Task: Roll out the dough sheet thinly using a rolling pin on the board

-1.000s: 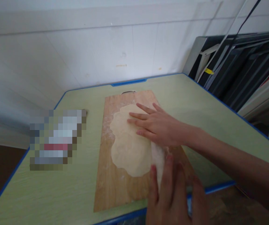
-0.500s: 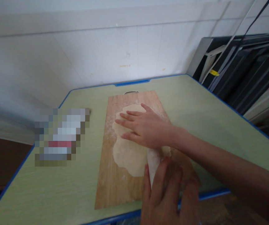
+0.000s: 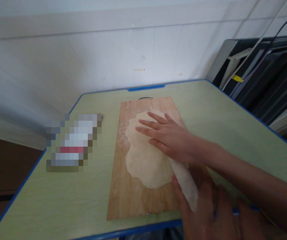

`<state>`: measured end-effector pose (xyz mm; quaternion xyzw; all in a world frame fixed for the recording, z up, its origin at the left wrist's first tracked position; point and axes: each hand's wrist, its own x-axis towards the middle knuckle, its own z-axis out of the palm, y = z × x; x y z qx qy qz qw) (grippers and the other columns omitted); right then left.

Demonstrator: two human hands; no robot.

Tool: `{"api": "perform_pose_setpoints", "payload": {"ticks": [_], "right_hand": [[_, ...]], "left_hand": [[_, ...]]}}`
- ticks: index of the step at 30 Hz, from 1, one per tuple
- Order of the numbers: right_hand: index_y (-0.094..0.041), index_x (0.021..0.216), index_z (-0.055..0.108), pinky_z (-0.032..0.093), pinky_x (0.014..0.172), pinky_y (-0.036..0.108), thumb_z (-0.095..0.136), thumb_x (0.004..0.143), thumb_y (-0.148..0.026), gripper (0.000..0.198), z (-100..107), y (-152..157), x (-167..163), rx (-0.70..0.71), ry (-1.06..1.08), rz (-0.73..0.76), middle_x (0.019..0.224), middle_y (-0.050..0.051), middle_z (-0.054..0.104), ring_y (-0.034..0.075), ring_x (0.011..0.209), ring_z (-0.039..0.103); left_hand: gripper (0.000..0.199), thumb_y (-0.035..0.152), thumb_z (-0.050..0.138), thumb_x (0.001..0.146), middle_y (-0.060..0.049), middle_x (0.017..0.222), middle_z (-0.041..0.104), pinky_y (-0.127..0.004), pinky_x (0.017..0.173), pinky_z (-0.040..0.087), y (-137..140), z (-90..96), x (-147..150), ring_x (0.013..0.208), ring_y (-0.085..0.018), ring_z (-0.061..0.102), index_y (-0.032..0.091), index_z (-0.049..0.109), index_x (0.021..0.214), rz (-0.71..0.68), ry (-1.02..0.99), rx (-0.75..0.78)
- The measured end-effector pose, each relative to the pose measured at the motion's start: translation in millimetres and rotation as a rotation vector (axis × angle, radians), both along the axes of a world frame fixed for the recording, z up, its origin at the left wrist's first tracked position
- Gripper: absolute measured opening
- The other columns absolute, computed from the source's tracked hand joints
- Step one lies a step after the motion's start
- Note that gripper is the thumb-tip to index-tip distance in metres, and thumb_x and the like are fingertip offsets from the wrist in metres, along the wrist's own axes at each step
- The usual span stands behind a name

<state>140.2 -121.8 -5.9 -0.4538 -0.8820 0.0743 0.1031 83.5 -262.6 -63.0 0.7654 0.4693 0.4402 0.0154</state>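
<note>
A pale, thin sheet of rolled dough with a wavy edge lies on a wooden board. Across its right side slants a flour-dusted rolling pin. My right hand is palm down over the pin's far end, its fingers spread flat above the dough, so that end is hidden. At the lower right, my left hand is by the pin's near end. Its fingers are stretched and apart, with the pin passing between them; part of this hand is blurred.
The board rests on a light green table with a blue edge. To the left is a pixelated, pale object. A white wall stands behind, and dark flat panels lean beyond the table's right side.
Both hands have moved right over the board, and the rolling pin has shifted right and slants more. More of the dough and pin now shows. The view has turned slightly left.
</note>
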Motion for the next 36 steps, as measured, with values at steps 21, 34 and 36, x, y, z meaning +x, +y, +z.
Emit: {"api": "perform_pose_setpoints", "payload": {"ticks": [21, 34, 36], "right_hand": [[-0.018, 0.14, 0.046, 0.02, 0.111, 0.063, 0.038, 0.087, -0.005, 0.055, 1, -8, -25, 0.003, -0.046, 0.118, 0.149, 0.008, 0.043, 0.03, 0.144, 0.021], [-0.023, 0.146, 0.035, 0.02, 0.11, 0.063, 0.033, 0.097, -0.019, 0.049, -8, 12, 25, -0.164, -0.013, 0.018, 0.16, 0.008, 0.008, 0.03, 0.146, 0.007], [-0.018, 0.142, 0.042, 0.021, 0.111, 0.062, 0.036, 0.094, -0.014, 0.048, -8, 6, 15, -0.087, -0.061, 0.03, 0.16, 0.01, 0.014, 0.031, 0.145, 0.01]], "left_hand": [[0.045, 0.037, 0.036, 0.098, 0.003, 0.072, 0.073, -0.042, 0.096, 0.048, 7, 6.6, 10, 0.083, -0.02, 0.068, 0.026, 0.071, 0.073, -0.078, -0.143, 0.069], [0.06, 0.038, 0.015, 0.101, 0.0, 0.1, 0.074, -0.037, 0.093, 0.052, 16, 19.8, 16, 0.1, -0.018, 0.066, 0.017, 0.07, 0.093, -0.334, 0.065, -0.025], [0.053, 0.036, 0.021, 0.101, 0.003, 0.099, 0.074, -0.035, 0.09, 0.054, 16, 18.9, 14, 0.098, -0.017, 0.066, 0.019, 0.071, 0.096, -0.309, 0.048, 0.02]]}}
